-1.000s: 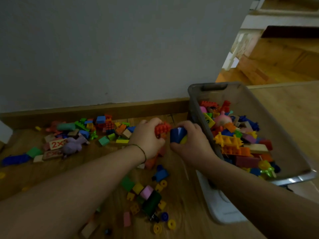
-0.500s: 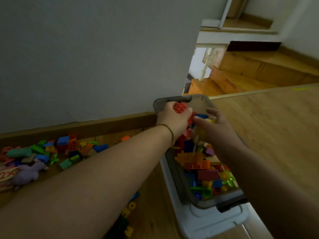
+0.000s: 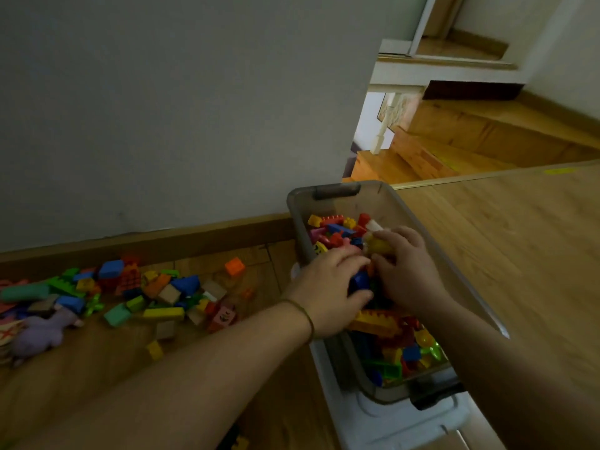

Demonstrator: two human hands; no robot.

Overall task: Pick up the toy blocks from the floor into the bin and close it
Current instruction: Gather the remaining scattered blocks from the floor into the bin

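Observation:
The grey bin (image 3: 336,191) stands on the wooden floor by the wall, holding several coloured toy blocks (image 3: 389,323). Both my hands are low inside it. My left hand (image 3: 328,292) lies palm down on the blocks with its fingers stretched out; a blue block (image 3: 358,280) shows just past its fingertips. My right hand (image 3: 406,271) is beside it, with fingers and thumb bent round a yellow block (image 3: 378,245). Several more blocks (image 3: 162,290) lie scattered on the floor to the left, along the skirting board. The white lid (image 3: 389,427) lies under the bin.
A purple soft toy (image 3: 42,332) and a green foam piece (image 3: 24,292) lie among the blocks at the far left. A grey wall (image 3: 178,108) rises behind. Wooden steps (image 3: 454,141) drop away beyond the bin at the upper right.
Both hands carried blocks from the floor over to the bin and have come down onto the blocks inside. The red block has left my left hand, whose fingers have spread.

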